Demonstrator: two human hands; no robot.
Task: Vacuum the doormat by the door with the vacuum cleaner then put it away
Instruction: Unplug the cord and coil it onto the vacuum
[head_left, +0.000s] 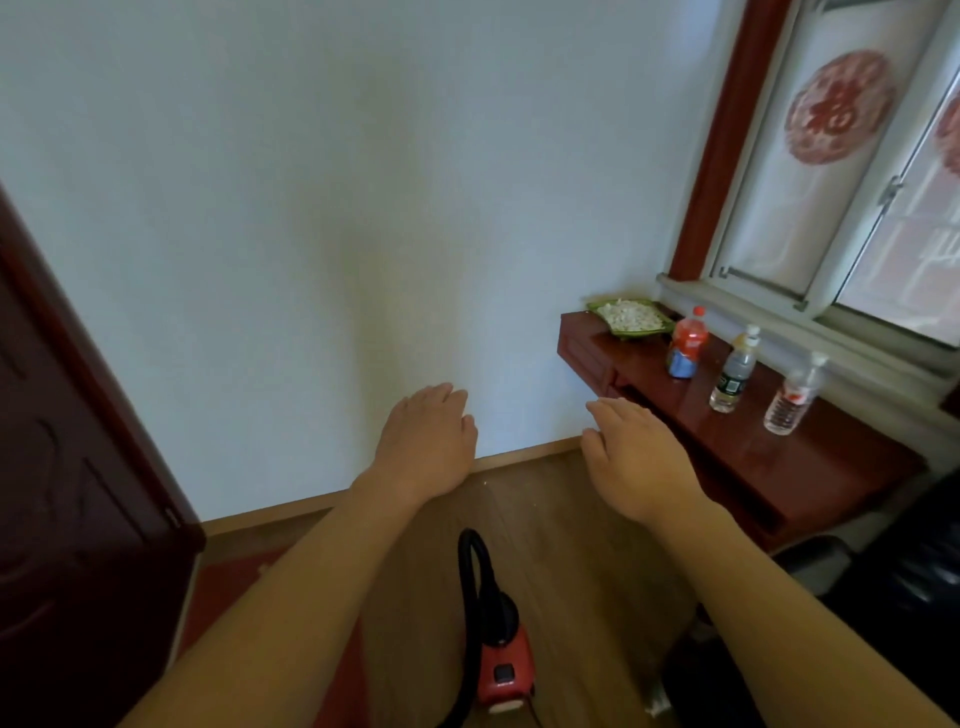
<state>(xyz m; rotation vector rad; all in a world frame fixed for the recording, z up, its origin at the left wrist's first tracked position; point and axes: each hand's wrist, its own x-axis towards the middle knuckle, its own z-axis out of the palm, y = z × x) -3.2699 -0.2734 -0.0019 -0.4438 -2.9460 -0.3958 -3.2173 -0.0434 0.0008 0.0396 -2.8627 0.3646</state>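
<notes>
A small red vacuum cleaner (503, 670) with a black hose stands on the wood floor, low in the view between my forearms. A reddish doormat (228, 582) lies on the floor by the dark door (67, 493) at the left; my left forearm hides much of it. My left hand (426, 441) and my right hand (636, 457) are stretched out in front of me, palms down, fingers relaxed and holding nothing. Both hands hover well above the vacuum cleaner and touch nothing.
A white wall (337, 208) fills the front. At the right a dark red low cabinet (779, 457) under the window carries a green dish (631, 317) of white bits and three bottles (732, 374). A black seat (893, 587) stands at the lower right.
</notes>
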